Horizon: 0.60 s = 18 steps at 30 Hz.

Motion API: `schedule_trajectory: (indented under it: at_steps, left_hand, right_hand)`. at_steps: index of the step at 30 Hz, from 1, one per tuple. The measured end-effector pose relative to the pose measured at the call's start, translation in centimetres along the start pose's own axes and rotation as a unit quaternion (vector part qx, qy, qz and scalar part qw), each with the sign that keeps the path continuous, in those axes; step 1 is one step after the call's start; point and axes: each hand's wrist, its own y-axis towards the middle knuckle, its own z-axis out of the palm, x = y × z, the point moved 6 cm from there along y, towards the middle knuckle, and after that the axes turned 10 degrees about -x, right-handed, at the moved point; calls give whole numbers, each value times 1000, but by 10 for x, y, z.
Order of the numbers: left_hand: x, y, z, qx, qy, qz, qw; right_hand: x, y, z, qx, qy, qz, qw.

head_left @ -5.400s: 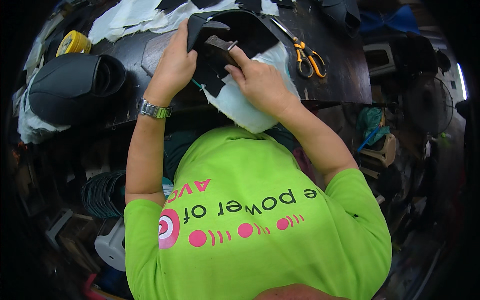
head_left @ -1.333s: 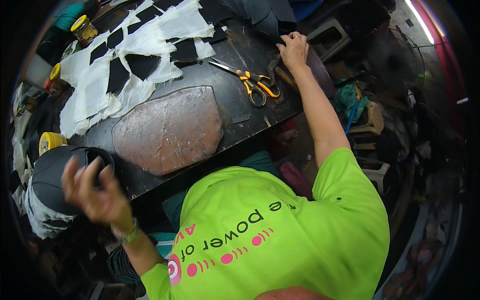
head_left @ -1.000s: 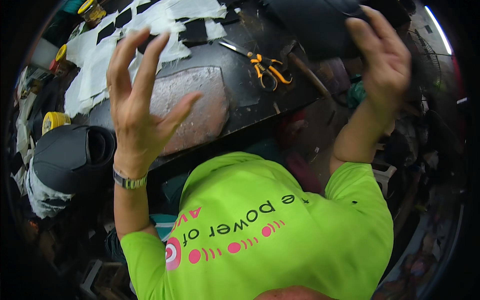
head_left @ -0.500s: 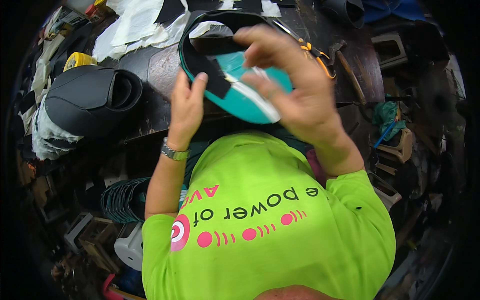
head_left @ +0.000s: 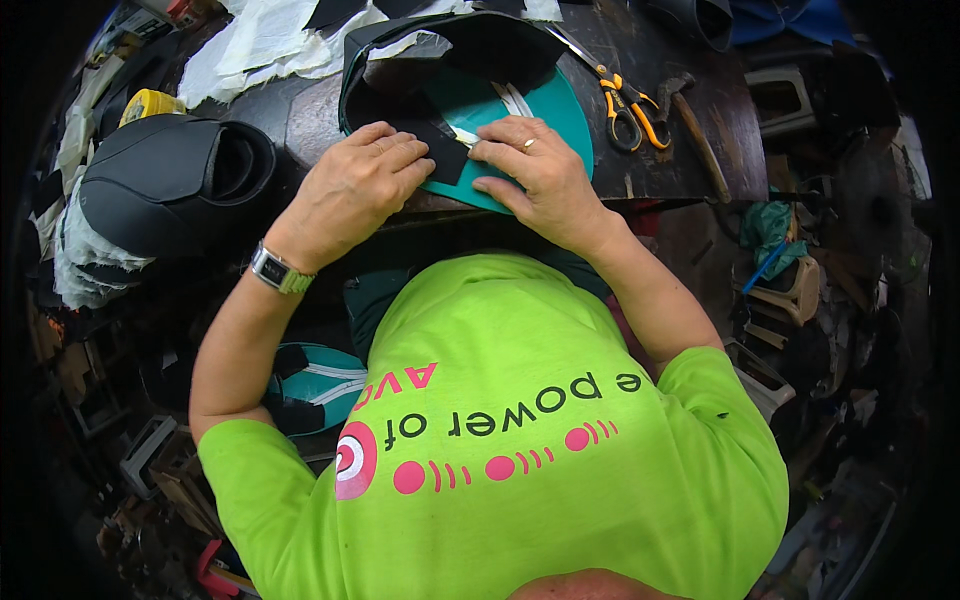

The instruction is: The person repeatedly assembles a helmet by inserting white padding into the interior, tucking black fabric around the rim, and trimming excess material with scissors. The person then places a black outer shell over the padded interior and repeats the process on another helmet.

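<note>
A curved teal-and-black piece of sheet material (head_left: 560, 110) rests on the dark bench in front of me, its black part standing up at the far side. White strips cross its teal face. My left hand (head_left: 360, 180) has its curled fingers on the black panel near the left edge. Beside it, my right hand (head_left: 535, 170) pinches at a short white strip (head_left: 466, 138) where the teal meets the black; the thumb lies lower on the teal. The left fingertips press close to that same spot.
Orange-handled scissors (head_left: 625, 115) and a wooden-handled hammer (head_left: 695, 140) lie on the bench at right. At left sit a rolled black sheet (head_left: 150, 190) and a yellow container (head_left: 150, 105). White cloth (head_left: 270, 50) covers the back left. Another teal piece (head_left: 330, 375) is below my left forearm.
The teal-and-black piece has come down from a raised, tilted position onto the bench. My right hand, blurred above it before, is now on it; my left hand has shifted to its near edge.
</note>
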Motion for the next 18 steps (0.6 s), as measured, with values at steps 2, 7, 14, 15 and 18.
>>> schedule_trajectory:
  at_steps: [2, 7, 14, 15, 18]
  left_hand:
    - [2, 1, 2, 7, 21, 36, 999]
    - [2, 9, 9, -1, 34, 44, 998]
    - [2, 14, -1, 5, -48, -65, 997]
    - [3, 15, -5, 13, -56, -69, 996]
    - [8, 22, -15, 35, -73, -91, 993]
  right_hand:
    - [0, -1, 0, -16, -5, -6, 1000]
    - [-5, -1, -2, -22, 23, -7, 999]
    - [-16, 0, -43, -130, -55, 24, 990]
    - [-18, 0, -52, -164, -95, 25, 982]
    - [-52, -1, -55, -131, 42, 247, 959]
